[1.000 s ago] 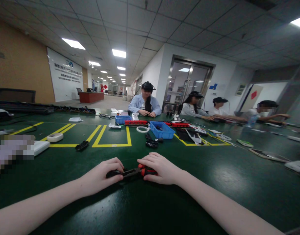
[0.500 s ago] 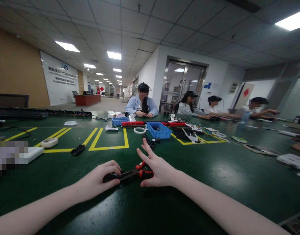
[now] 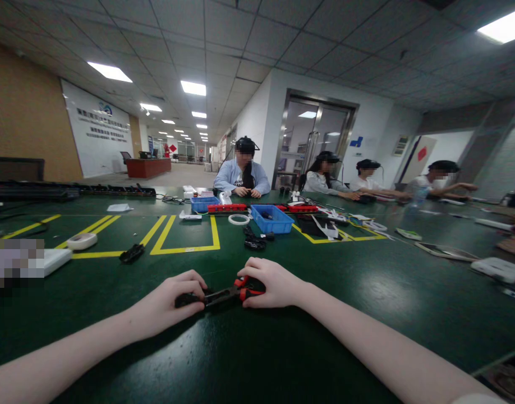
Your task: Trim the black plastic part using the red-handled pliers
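Note:
Red-and-black-handled pliers (image 3: 224,295) lie low over the green table, their jaws pointing left. My right hand (image 3: 278,285) is closed around the handles, with the thumb below and the fingers curled over the top. A small black item (image 3: 184,300) sits in my left hand (image 3: 165,307), pinched between thumb and fingers. Its kind is hard to make out, as the fingers cover most of it. The tip of the pliers meets this black item at the left fingertips; whether the jaws grip it, I cannot tell.
Beyond my hands lie a coiled black cable (image 3: 255,241), a blue bin (image 3: 272,223) and a white tape roll (image 3: 239,219). Left are a black cable bundle (image 3: 132,253) and another white roll (image 3: 82,241). Several people sit around the green table (image 3: 350,336).
My right hand has gone from spread, raised fingers to being wrapped around the pliers' handles. My left hand keeps its pinch on the black item. The view has shifted slightly.

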`<state>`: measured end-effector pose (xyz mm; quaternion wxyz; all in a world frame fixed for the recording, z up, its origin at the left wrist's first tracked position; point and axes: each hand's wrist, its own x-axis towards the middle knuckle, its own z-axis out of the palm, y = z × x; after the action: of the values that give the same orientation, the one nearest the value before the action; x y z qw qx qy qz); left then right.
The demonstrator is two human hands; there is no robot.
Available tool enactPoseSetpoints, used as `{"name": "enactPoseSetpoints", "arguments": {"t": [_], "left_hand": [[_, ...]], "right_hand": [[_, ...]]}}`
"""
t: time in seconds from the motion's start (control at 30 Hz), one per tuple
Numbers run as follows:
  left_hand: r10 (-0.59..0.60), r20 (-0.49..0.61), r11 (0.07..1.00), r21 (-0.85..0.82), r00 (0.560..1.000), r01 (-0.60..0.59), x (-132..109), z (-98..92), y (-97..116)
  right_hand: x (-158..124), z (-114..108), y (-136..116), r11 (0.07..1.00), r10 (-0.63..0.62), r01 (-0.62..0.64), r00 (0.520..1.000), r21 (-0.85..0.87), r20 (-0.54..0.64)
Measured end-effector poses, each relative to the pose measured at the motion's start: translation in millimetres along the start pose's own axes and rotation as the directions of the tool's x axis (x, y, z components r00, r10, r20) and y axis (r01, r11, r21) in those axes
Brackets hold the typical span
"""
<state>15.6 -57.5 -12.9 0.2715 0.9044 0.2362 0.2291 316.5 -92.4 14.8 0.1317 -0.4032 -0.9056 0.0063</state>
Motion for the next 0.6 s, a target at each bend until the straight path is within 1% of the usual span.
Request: {"name": "enactPoseSetpoints", "arguments": {"t": [0.07, 0.17, 0.27, 0.37, 0.43, 0.53, 0.6], "left_hand": [[-0.001, -0.005, 1.0, 0.005, 1.0, 0.001, 0, 0.1, 0], [-0.004, -0.01, 1.0, 0.017, 1.0, 0.005, -1, -0.5, 4], [-0.022, -0.033, 0.998, 0.05, 0.999, 0.023, -1, -1.8, 8], [-0.037, -0.076, 0.995, 0.092, 0.996, 0.044, 0, -2.7, 9], [-0.04, -0.096, 0.992, 0.115, 0.995, 0.051, 0, -2.8, 8], [-0.041, -0.121, 0.988, 0.142, 0.992, 0.059, 0, -2.6, 6], [-0.044, -0.142, 0.987, 0.148, 0.989, 0.065, 0, -2.8, 4]], "right_hand": [[0, 1, -3, 1.0, 0.002, -0.002, 0.999, 0.001, -0.034], [1, 0, -5, 0.999, -0.011, 0.008, 0.996, -0.043, -0.084], [1, -1, -4, 0.993, -0.06, 0.043, 0.987, -0.114, -0.147], [0, -1, -4, 0.975, -0.124, 0.078, 0.967, -0.209, -0.221], [0, -1, -5, 0.951, -0.188, 0.112, 0.95, -0.288, -0.25], [-1, -3, -13, 0.891, -0.293, 0.166, 0.921, -0.423, -0.255], [-1, -5, -21, 0.856, -0.317, 0.164, 0.915, -0.49, -0.248]]}}
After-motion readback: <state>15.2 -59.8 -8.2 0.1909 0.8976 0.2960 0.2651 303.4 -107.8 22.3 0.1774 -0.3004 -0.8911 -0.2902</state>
